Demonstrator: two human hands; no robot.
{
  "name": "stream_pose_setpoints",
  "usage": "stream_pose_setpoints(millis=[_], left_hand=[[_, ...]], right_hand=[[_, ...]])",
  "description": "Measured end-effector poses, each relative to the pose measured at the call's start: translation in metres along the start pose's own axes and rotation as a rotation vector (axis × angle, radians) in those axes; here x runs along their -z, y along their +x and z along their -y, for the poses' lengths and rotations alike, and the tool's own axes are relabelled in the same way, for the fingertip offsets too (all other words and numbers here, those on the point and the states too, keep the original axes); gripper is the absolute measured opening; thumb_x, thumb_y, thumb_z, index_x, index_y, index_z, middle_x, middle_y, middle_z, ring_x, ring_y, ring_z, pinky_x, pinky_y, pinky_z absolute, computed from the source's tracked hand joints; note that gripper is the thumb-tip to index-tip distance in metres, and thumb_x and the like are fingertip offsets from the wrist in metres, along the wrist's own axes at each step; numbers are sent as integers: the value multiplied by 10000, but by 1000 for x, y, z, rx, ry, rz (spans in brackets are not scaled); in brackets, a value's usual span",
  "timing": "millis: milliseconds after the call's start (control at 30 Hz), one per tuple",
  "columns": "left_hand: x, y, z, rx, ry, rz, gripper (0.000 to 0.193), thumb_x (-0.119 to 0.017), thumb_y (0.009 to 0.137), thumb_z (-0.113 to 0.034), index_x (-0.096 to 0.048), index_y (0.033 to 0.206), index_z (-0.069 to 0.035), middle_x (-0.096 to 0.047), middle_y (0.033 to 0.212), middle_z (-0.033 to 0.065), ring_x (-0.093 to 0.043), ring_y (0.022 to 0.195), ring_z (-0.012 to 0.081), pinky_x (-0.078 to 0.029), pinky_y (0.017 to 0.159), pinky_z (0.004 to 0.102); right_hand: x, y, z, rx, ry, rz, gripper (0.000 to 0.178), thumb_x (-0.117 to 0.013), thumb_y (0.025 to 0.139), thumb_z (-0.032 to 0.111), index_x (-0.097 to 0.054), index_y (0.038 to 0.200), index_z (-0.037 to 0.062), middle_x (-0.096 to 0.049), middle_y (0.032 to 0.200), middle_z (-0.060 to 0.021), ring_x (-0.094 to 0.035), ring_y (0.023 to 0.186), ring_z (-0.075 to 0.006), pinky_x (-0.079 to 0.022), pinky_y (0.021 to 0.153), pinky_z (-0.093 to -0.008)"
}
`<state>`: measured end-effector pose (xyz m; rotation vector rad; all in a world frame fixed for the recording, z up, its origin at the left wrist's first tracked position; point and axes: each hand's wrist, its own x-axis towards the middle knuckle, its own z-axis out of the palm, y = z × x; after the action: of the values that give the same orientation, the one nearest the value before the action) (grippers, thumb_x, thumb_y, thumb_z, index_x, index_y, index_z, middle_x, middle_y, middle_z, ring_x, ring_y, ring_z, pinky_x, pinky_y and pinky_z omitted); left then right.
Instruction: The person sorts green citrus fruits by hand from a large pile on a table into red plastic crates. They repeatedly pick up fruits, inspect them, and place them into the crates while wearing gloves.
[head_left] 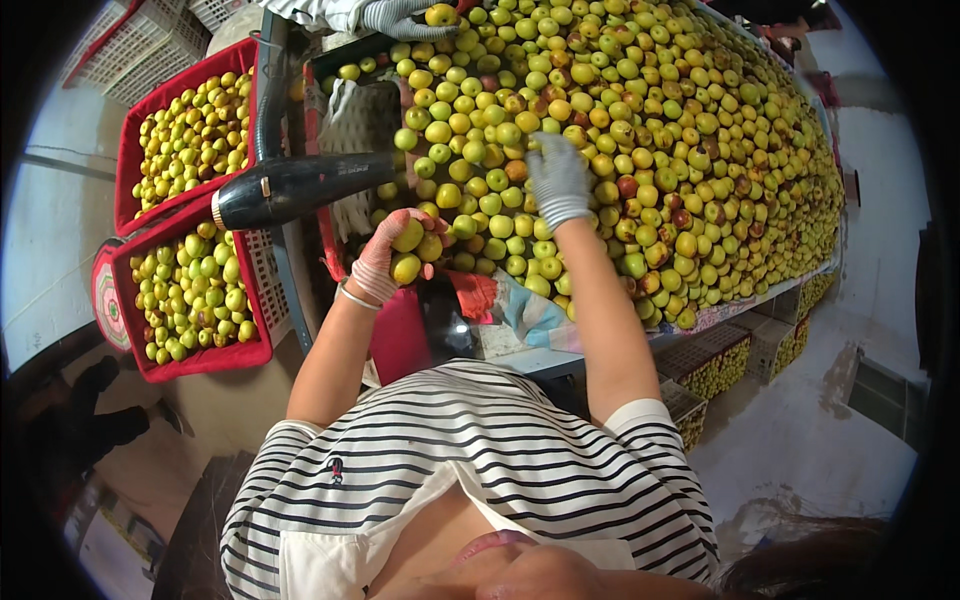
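- While the left hand (392, 255), in a pink glove, is cupped palm-up, its fingers (400, 222) curl around several fruits (408, 238), yellow-green and round, which lie pressed together in the palm.
- Right hand (556, 178), in a grey glove, lies palm-down on the heap (700, 130) of the same fruit; its fingers (548, 150) are slightly spread and rest on the top layer. Whether they pinch any single fruit cannot be told, since the hand hides what lies beneath.
- Heap: covers a long table beyond and to the right of both hands' fingertips; most fruits are green-yellow, some blotched brown or red.
- Black tube (300, 185): lies just left of the left fingers, its wide end pointing toward the held fruits, apart from them.
- Two red crates (128, 150), farther left of the tube, are each filled with fruit.
- Another person's gloved hand (400, 18), grey, rests at the far edge of the heap, well beyond the right fingertips.
- Bracelet (352, 296): thin and pale, circles the left wrist below the glove cuff.
- Striped shirt (470, 450): black and white, seen below both forearms.
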<state>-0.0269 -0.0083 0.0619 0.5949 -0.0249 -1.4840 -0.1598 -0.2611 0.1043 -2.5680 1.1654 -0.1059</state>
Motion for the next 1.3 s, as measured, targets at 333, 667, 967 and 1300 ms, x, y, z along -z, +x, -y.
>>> stream_pose_setpoints(millis=[333, 667, 967, 1300], left_hand=[[-37, 52, 15, 101, -27, 5, 747, -633, 867, -544, -393, 1441, -130, -490, 1357, 121, -629, 958, 243, -580, 588, 347], [-30, 42, 8, 123, -255, 137, 746, -560, 910, -513, -296, 1494, -131, -539, 1294, 194, -641, 999, 306, -602, 510, 335], [-19, 31, 15, 153, -192, 118, 660, -614, 901, -492, -415, 1405, -116, -596, 1189, 151, -642, 1009, 314, -605, 509, 364], [-27, 32, 13, 164, -155, 94, 694, -597, 903, -522, -411, 1417, -94, -596, 1200, 157, -658, 970, 292, -585, 506, 332]], right_hand=[[-15, -7, 11, 26, -164, 224, 315, -526, 945, 281, -554, 1203, 101, -565, 1174, -203, -609, 1054, -345, -509, 881, -440], [19, 21, -8, -165, -246, 4, 353, -537, 969, 295, -521, 1246, 78, -553, 1214, -164, -631, 1040, -301, -535, 903, -431], [43, 33, 26, -294, -143, 539, 324, -522, 953, 306, -601, 1184, 93, -538, 1306, -180, -653, 1044, -322, -540, 907, -465], [49, 48, -37, -380, -278, 387, 388, -614, 908, 233, -531, 1282, 169, -480, 1328, -155, -568, 1177, -340, -484, 984, -443]])
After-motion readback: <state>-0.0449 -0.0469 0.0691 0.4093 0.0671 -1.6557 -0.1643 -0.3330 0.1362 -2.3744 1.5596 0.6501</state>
